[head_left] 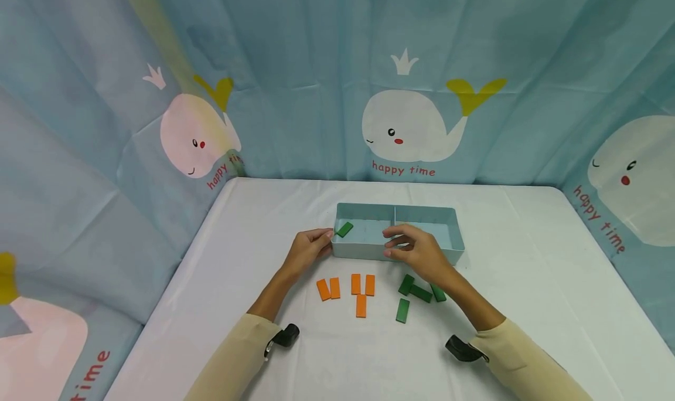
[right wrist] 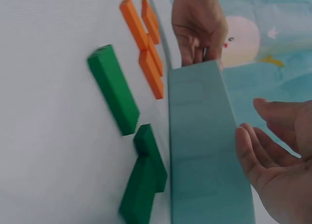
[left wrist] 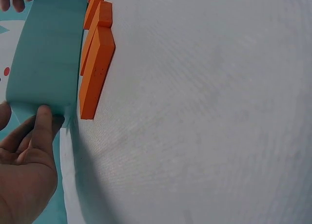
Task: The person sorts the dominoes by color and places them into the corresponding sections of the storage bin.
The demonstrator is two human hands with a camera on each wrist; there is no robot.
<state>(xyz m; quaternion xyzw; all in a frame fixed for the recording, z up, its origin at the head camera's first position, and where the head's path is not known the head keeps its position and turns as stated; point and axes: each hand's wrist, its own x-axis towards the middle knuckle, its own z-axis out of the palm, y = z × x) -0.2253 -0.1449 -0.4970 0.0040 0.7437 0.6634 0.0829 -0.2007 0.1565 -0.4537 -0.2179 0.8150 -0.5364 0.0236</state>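
Note:
A pale blue-green two-compartment box (head_left: pixel 369 251) stands on the white table. My left hand (head_left: pixel 311 248) grips its left end, the thumb at the rim and the other fingers against the outside of the wall. Inside the left compartment, near that thumb, one green block (head_left: pixel 345 230) lies tilted. Over the front wall, around the divider, hovers my right hand (head_left: pixel 419 251); its fingers are loosely bent and thumb apart, with nothing between them. In the right wrist view, a gap shows between the thumb and fingers of the right hand (right wrist: pixel 278 151).
Several orange blocks (head_left: pixel 361 306) lie in front of the box, toward its left half. Several green blocks (head_left: pixel 402 311) lie to their right, one partly covered by my right forearm. Behind the table hangs a blue whale-print curtain (head_left: pixel 306 125).

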